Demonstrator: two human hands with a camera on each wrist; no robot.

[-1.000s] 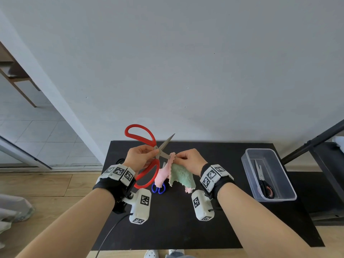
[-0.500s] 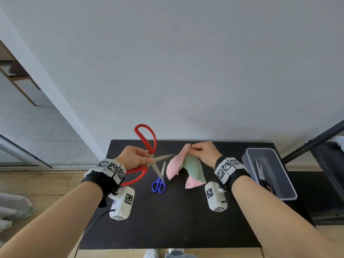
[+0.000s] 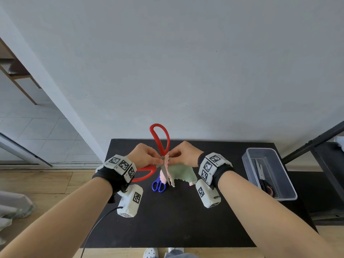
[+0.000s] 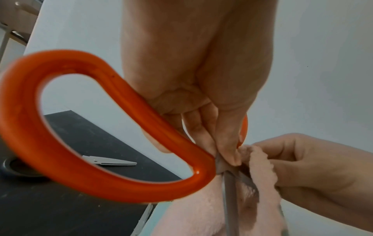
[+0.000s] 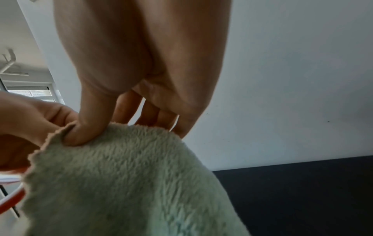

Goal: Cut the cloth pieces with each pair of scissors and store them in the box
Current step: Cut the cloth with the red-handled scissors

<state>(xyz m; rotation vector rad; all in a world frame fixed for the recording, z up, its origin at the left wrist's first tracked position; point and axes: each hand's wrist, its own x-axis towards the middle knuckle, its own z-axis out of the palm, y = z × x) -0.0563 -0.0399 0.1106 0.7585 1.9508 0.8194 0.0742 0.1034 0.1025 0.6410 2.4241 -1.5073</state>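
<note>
We hold everything above a black table (image 3: 186, 220). Our left hand (image 3: 144, 158) grips the red scissors (image 3: 160, 138) near the pivot, fingers curled round them, blades angled down into the cloth (image 3: 181, 172). Blue scissors (image 3: 158, 185) lie on the table beneath, partly hidden by the cloth. Our right hand (image 3: 186, 155) pinches the cloth's top edge, thumb against fingers. Far right, the box (image 3: 287, 185) holds black scissors (image 3: 264, 181). The left wrist view shows the cloth's pink face; the right wrist view shows its green face and pinching thumb (image 5: 88, 124).
</note>
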